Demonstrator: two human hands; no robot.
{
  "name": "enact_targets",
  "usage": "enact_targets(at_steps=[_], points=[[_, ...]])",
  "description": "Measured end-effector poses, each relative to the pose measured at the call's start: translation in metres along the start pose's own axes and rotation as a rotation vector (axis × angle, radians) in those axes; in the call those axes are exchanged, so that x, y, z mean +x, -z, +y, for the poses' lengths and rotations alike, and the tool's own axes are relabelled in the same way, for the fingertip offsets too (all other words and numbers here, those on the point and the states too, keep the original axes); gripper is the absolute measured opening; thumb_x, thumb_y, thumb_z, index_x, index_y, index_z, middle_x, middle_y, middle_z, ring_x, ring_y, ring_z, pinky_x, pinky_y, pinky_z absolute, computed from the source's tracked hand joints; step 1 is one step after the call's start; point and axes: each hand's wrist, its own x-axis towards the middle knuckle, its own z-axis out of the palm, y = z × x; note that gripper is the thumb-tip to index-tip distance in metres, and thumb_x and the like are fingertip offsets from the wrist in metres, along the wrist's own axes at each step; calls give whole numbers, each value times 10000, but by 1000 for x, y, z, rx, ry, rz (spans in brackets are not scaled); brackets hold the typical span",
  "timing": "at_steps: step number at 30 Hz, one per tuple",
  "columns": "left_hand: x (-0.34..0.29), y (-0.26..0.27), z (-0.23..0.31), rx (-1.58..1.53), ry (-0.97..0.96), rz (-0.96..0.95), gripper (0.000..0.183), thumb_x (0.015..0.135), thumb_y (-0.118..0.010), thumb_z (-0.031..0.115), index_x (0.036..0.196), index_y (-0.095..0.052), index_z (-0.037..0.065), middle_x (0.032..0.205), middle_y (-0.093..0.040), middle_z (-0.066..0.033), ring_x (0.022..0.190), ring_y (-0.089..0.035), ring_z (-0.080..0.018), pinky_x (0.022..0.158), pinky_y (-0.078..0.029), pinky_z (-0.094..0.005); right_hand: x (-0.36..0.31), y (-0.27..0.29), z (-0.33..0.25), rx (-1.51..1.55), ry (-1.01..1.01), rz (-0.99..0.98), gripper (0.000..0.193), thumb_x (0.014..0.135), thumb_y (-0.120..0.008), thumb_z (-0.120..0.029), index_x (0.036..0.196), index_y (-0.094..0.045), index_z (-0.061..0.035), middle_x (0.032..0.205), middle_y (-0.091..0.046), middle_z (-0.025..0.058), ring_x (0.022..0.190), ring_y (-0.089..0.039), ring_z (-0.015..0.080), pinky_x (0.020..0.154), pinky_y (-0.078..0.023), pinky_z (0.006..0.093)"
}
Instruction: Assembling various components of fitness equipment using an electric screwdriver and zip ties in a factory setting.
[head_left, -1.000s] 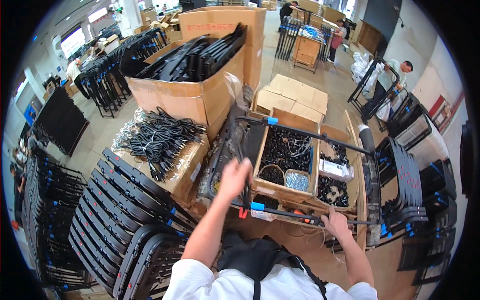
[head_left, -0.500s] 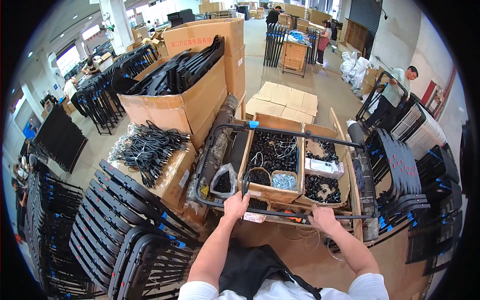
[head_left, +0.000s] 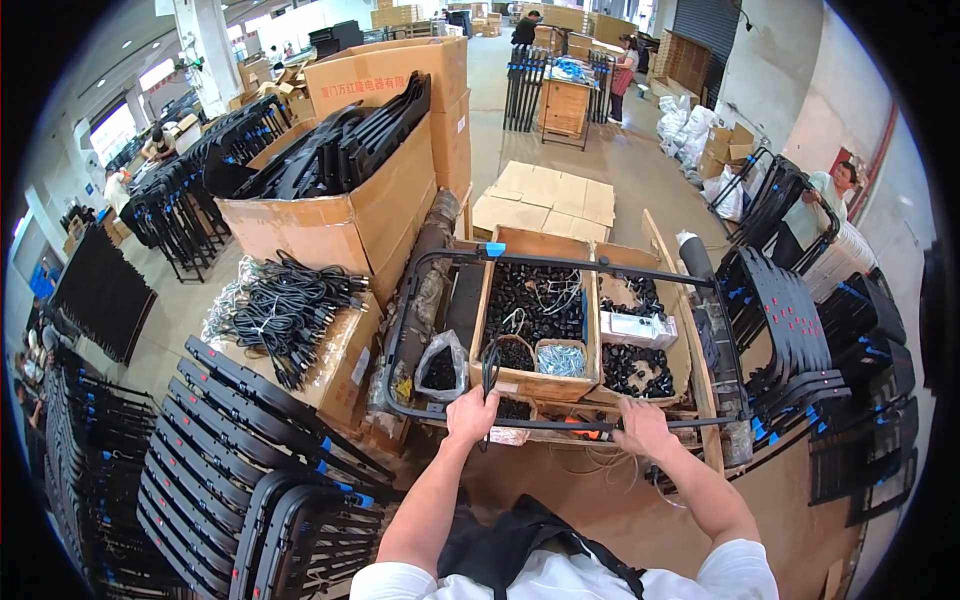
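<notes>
Black tubing forms the rounded frame (head_left: pixel 640 271), which spans the open parts boxes (head_left: pixel 548 388). At its near bar, the left hand (head_left: pixel 470 415) is curled round a dark cable (head_left: pixel 491 362); the right hand (head_left: pixel 647 428) is farther along that bar, fingers bent, though whether they pinch it cannot be told. Within the frame's outline are silver screws (head_left: pixel 562 361) and a white packet (head_left: pixel 636 328). Leftward, bundled cords (head_left: pixel 285 310) lie on a carton (head_left: pixel 345 368); a co-worker (head_left: pixel 828 188) stands at far right.

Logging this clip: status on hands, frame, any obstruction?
Left hand gripping black cable. Right hand at black frame, near side. Frame above parts boxes. Cable possible snag.
</notes>
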Motion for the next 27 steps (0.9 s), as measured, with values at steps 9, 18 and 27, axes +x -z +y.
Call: enact_targets(at_steps=[9, 18, 27], points=[[-1, 1, 7, 70, -96, 38, 455, 1032, -523, 447, 1017, -704, 30, 906, -733, -286, 923, -713, -485, 879, -530, -587, -10, -17, 3, 5, -234, -253, 607, 1066, -508, -520, 1171, -681, 52, 822, -776, 151, 774, -770, 349, 679, -591, 475], [-2, 1, 10, 126, -76, 49, 441, 1023, -545, 430, 1002, -721, 26, 877, -730, -281, 877, -709, -493, 838, -537, -579, 6, 6, -14, -86, -340, -520, 456, 911, -681, -525, 917, -781, -81, 907, -789, 154, 848, -783, 293, 753, -587, 420], [3, -4, 12, 146, -117, 52, 479, 1029, -524, 449, 971, -713, 13, 882, -721, -300, 878, -710, -502, 830, -546, -586, -3, -3, 8, -186, -361, -610, 322, 837, -716, -306, 1056, -730, -71, 940, -774, 108, 906, -772, 288, 758, -592, 462]])
